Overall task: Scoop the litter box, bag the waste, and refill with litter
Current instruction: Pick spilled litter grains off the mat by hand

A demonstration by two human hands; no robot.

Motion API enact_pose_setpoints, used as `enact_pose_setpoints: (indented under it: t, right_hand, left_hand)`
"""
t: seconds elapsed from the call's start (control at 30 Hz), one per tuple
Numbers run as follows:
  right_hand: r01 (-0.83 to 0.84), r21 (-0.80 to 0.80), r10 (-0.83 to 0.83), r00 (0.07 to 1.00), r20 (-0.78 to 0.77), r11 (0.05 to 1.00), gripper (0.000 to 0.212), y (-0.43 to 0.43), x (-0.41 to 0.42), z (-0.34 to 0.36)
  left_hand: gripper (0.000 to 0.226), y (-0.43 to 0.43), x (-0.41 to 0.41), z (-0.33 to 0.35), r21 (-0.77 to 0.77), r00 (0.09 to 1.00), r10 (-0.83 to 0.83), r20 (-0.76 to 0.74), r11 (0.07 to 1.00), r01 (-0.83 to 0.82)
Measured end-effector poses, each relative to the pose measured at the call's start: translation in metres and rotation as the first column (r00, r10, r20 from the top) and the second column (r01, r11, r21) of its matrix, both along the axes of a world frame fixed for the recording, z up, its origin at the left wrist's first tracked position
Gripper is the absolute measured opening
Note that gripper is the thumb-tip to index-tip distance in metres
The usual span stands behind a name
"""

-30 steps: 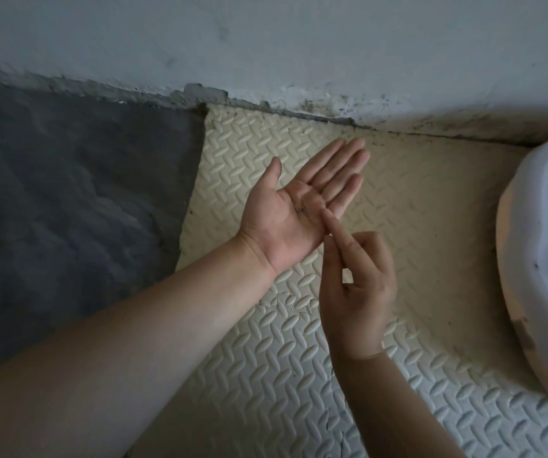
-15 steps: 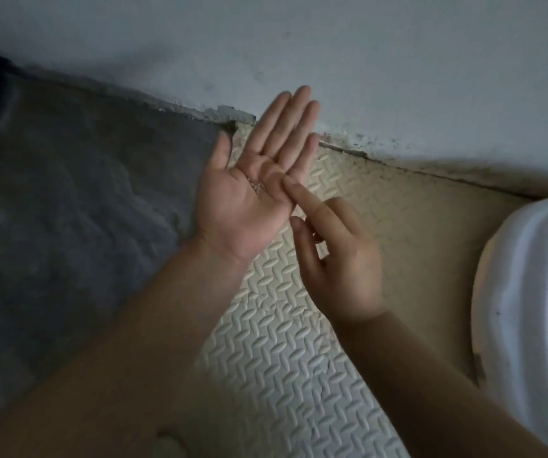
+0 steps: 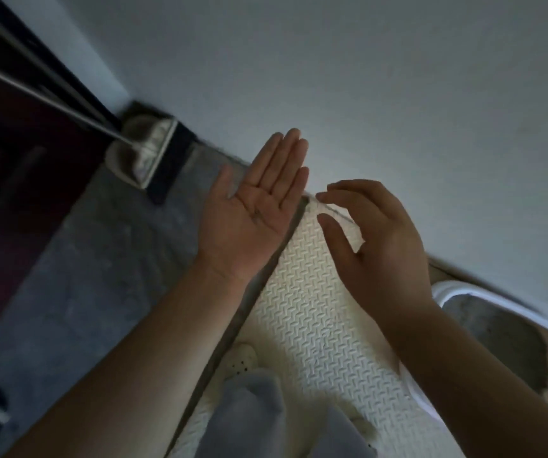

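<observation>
- Fingers of the left hand lie straight and pressed together, palm up, holding nothing; a few dark grit specks sit on the palm below them.
- Right hand: fingers loosely curved, thumb and forefinger apart, gripping nothing. Its fingertips are just beside the left little finger, not touching.
- White plastic litter box lies down and right of the right fingers, holding grey litter; the right forearm crosses and hides its near rim.
- Cream embossed foam mat lies beneath the right fingers.
- Grey carpet lies left of the left fingers and meets the mat along a seam under the left wrist.
- Pale flat-headed floor tool on a metal pole stands up-left of the left fingers, at the foot of the wall.
- Pale grey wall lies beyond all fingertips.
- White perforated shoe and grey trouser leg sit between the forearms.
</observation>
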State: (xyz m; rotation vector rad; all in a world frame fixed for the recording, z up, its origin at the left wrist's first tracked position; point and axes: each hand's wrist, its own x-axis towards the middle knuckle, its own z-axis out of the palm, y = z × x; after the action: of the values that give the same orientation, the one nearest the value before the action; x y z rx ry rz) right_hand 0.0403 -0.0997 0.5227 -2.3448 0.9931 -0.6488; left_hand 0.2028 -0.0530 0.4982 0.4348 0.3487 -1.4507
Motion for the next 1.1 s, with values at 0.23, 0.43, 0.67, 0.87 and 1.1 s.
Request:
enact_pose_setpoints:
  t: [0.23, 0.43, 0.67, 0.87, 1.1]
  right_hand:
    - [-0.152, -0.054, 0.144, 0.981, -0.127, 0.987, 0.036, 0.014, 0.057, 0.261]
    - [-0.340, -0.099, 0.328, 0.937, -0.123, 0.935, 0.042, 0.080, 0.083, 0.373]
    - [-0.604, -0.149, 0.588, 0.797, -0.141, 0.783, 0.044, 0.180, 0.121, 0.452]
    - [-0.817, -0.203, 0.798, 0.573, -0.186, 0.540, 0.053, 0.305, 0.201, 0.482]
    - [-0.927, -0.186, 0.918, 0.357, -0.174, 0.326, 0.052, 0.471, 0.302, 0.491]
  left_hand:
    - [0.054, 0.076, 0.059, 0.252, 0.046, 0.941, 0.296, 0.166, 0.951, -0.307]
    - [0.053, 0.184, 0.056, 0.360, -0.082, 0.807, 0.555, 0.203, 0.831, -0.551]
    - [0.053, 0.347, 0.052, 0.433, -0.229, 0.538, 0.831, 0.141, 0.556, -0.799]
    - [0.055, 0.483, 0.072, 0.462, -0.323, 0.264, 0.951, 0.163, 0.304, -0.896]
    - [0.060, 0.639, 0.119, 0.464, -0.288, 0.032, 0.979, 0.202, 0.091, -0.953]
